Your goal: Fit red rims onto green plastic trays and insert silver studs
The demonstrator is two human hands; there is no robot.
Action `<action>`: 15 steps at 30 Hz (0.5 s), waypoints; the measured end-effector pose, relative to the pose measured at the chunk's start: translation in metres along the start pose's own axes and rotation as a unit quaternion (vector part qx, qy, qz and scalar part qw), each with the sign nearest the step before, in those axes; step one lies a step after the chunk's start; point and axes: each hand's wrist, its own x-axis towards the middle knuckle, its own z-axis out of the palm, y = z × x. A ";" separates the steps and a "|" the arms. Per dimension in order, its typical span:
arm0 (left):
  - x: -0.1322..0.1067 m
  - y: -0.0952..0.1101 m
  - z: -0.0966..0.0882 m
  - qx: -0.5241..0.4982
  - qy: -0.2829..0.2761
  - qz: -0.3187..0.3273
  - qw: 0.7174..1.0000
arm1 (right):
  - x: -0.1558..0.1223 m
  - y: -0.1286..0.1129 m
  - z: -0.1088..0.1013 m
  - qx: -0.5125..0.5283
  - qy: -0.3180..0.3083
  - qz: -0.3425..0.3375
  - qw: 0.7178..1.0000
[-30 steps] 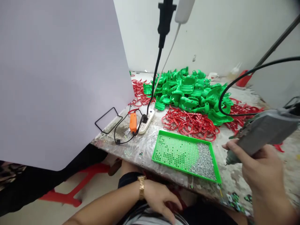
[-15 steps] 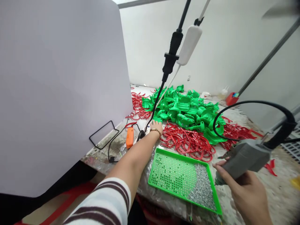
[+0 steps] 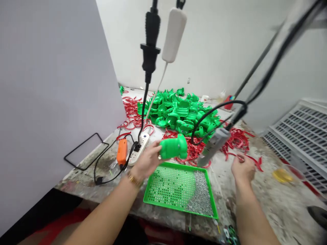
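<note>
My left hand (image 3: pixel 146 160) is closed round a green plastic part (image 3: pixel 174 147) and holds it above the far edge of a green perforated tray (image 3: pixel 167 183). A heap of small metal screws (image 3: pixel 200 199) fills the tray's right side. A grey power screwdriver (image 3: pixel 213 146) hangs free on its black cable between my hands, and neither hand touches it. My right hand (image 3: pixel 242 169) is down at the table to the right, its fingers bent onto a loose red strip (image 3: pixel 239 158).
A pile of green parts (image 3: pixel 178 112) and red strips (image 3: pixel 133 112) covers the back of the table. A white power strip (image 3: pixel 139 148) and an orange device (image 3: pixel 122 151) lie left of the tray. A white partition (image 3: pixel 51 85) stands left; a white grille (image 3: pixel 301 136) is on the right.
My left hand came back from the pile with a green part in it. My right hand let go of the screwdriver, which now hangs, and went down to the red strips.
</note>
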 end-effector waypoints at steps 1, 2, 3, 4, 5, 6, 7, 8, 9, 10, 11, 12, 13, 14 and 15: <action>-0.020 -0.005 0.000 -0.141 -0.008 -0.061 0.988 | 0.007 0.009 -0.001 -0.030 0.012 0.008 0.999; -0.039 -0.011 -0.001 -0.245 -0.013 -0.106 0.964 | 0.013 0.017 -0.001 -0.056 0.014 0.011 0.998; -0.056 -0.018 -0.002 -0.323 -0.030 -0.130 0.937 | 0.019 0.024 -0.002 -0.081 0.005 0.011 0.997; -0.072 -0.025 -0.001 -0.386 -0.053 -0.142 0.910 | 0.023 0.030 -0.002 -0.103 -0.011 0.010 0.995; -0.084 -0.031 0.000 -0.438 -0.085 -0.149 0.882 | 0.027 0.034 -0.002 -0.125 -0.030 0.010 0.992; -0.093 -0.037 0.001 -0.481 -0.112 -0.143 0.858 | 0.030 0.037 -0.001 -0.146 -0.049 0.013 0.988; -0.100 -0.041 0.004 -0.507 -0.132 -0.139 0.840 | 0.032 0.038 0.000 -0.166 -0.066 0.018 0.984; -0.105 -0.044 0.007 -0.524 -0.145 -0.136 0.828 | 0.032 0.038 0.001 -0.185 -0.081 0.022 0.979; -0.108 -0.047 0.011 -0.532 -0.152 -0.135 0.822 | 0.031 0.037 0.001 -0.201 -0.092 0.022 0.975; -0.110 -0.049 0.015 -0.533 -0.156 -0.137 0.820 | 0.028 0.035 0.002 -0.215 -0.100 0.014 0.971; -0.112 -0.051 0.019 -0.533 -0.159 -0.139 0.819 | 0.024 0.034 0.001 -0.226 -0.104 -0.001 0.969; -0.115 -0.053 0.023 -0.530 -0.165 -0.143 0.819 | 0.018 0.034 0.000 -0.233 -0.104 -0.022 0.967; -0.119 -0.054 0.027 -0.526 -0.170 -0.148 0.820 | 0.011 0.033 -0.001 -0.238 -0.102 -0.046 0.965; -0.124 -0.055 0.030 -0.518 -0.179 -0.156 0.822 | 0.004 0.034 -0.004 -0.242 -0.098 -0.069 0.963; -0.131 -0.056 0.033 -0.506 -0.192 -0.169 0.824 | -0.004 0.035 -0.007 -0.244 -0.096 -0.090 0.961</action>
